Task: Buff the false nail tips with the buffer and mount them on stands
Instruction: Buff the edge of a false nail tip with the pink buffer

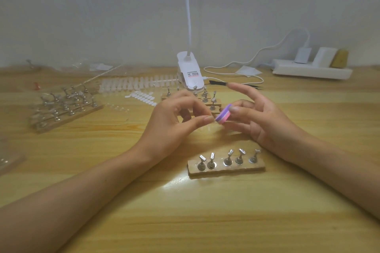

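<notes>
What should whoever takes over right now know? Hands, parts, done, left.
Left hand pinches a small clear nail tip, barely visible, at its fingertips.
Right hand holds the pink-purple buffer at that tip.
Near stand in front of the wrists: five pegs, all bare.
Spare tip strips lie by the lamp base; left stands too blurred to judge.
Done: nothing mounted on the near stand. Left: finish buffing, mount this tip, then fill the other pegs.
</notes>
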`<control>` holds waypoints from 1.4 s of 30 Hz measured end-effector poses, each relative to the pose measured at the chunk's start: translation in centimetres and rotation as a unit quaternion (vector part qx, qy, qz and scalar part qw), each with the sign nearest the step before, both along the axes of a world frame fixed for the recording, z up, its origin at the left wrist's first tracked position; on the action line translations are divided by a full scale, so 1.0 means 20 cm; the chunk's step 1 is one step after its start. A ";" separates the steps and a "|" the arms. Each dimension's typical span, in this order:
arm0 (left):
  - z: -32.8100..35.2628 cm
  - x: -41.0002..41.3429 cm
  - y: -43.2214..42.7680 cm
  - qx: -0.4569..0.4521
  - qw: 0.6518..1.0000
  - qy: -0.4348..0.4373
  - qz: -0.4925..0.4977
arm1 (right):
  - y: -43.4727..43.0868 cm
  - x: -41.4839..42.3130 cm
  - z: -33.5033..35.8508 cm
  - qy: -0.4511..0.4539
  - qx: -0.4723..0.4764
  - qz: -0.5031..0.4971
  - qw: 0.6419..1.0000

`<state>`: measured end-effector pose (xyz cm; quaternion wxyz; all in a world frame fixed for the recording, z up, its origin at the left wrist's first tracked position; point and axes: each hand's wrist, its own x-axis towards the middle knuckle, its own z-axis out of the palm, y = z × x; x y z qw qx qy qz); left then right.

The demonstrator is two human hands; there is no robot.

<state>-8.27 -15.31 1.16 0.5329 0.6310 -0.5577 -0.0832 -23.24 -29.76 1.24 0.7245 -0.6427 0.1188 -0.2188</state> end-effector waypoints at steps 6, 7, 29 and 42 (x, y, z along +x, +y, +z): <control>0.00 0.00 0.00 0.010 1.000 -0.004 0.003 | 0.00 0.00 -0.01 -0.006 -0.004 -0.007 1.000; 0.00 0.00 0.00 0.007 1.000 0.001 0.007 | 0.00 0.00 -0.01 -0.008 0.000 -0.010 1.000; 0.00 0.00 0.01 0.009 1.000 0.003 0.000 | 0.01 0.01 0.00 0.012 -0.044 0.052 0.998; 0.00 -0.01 0.00 0.004 1.000 -0.007 0.015 | 0.02 0.02 -0.01 0.016 -0.055 0.027 0.998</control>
